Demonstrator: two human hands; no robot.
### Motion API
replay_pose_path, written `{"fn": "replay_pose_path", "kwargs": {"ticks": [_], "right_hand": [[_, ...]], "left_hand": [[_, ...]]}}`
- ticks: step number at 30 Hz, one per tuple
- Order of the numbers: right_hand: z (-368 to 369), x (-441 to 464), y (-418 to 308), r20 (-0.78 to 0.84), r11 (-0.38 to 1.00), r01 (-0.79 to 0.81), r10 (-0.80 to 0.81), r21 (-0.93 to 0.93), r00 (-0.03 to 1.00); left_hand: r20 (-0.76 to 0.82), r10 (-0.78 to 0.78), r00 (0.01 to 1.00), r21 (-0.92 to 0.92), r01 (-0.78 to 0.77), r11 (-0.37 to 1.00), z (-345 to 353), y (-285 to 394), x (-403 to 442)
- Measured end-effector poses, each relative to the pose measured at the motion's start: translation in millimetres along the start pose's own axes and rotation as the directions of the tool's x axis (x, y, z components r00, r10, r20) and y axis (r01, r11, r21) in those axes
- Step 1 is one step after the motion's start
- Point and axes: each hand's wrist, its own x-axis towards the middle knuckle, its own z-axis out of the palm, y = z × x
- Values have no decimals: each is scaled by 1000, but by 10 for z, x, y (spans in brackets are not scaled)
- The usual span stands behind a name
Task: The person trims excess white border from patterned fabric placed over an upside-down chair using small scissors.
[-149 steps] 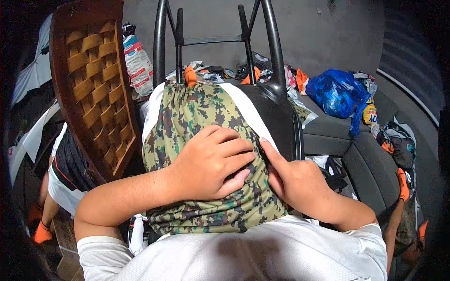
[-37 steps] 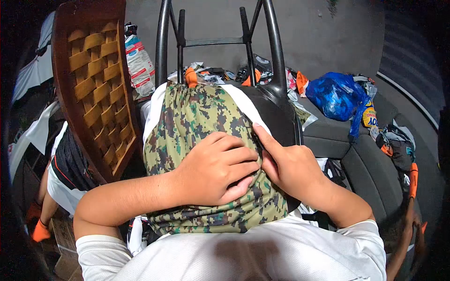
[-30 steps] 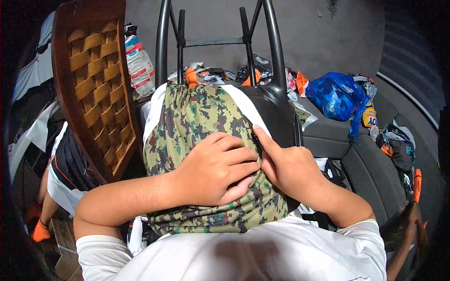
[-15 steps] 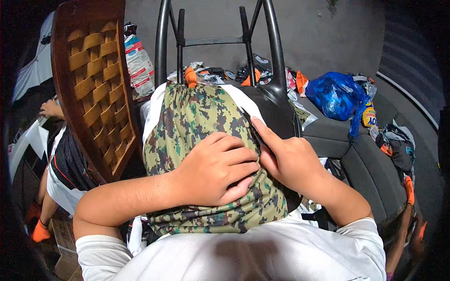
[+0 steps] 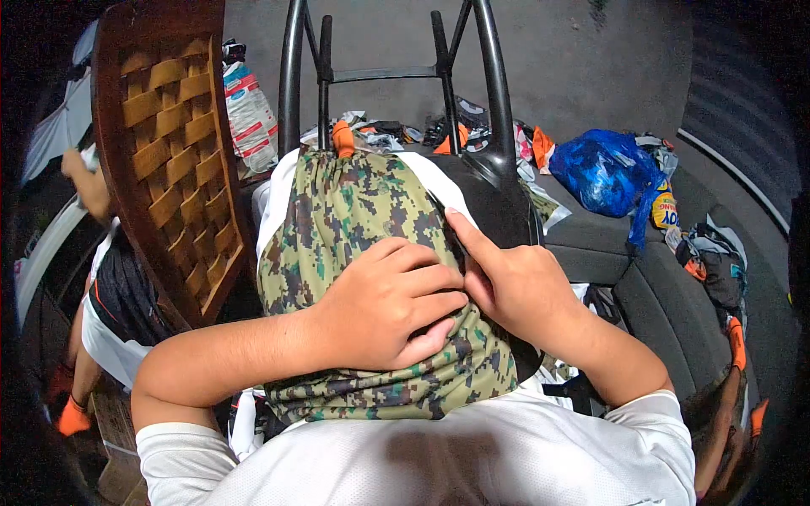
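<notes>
Head view: I have the camouflage cloth spread in front of me, over a black chair, its bottom edge against my white shirt and white cloth showing along its sides. My left hand lies on the middle of it, fingers bent and close together; whether they pinch any fabric I cannot tell. My right hand is at the cloth's right edge, pointing finger straight, the others curled under, their grip hidden. An orange piece pokes up at the gathered top. A woven chair back is at my left, a blue bag on the grey couch to my right.
</notes>
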Motion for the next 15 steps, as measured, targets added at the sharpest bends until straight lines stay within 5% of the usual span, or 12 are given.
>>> {"fn": "replay_pose_path", "kwargs": {"ticks": [15], "right_hand": [[11, -15, 19, 42, 996, -6, 9, -85, 999]], "left_hand": [[0, -6, 1000, -6, 6, 1000, 9, 12, 7]]}}
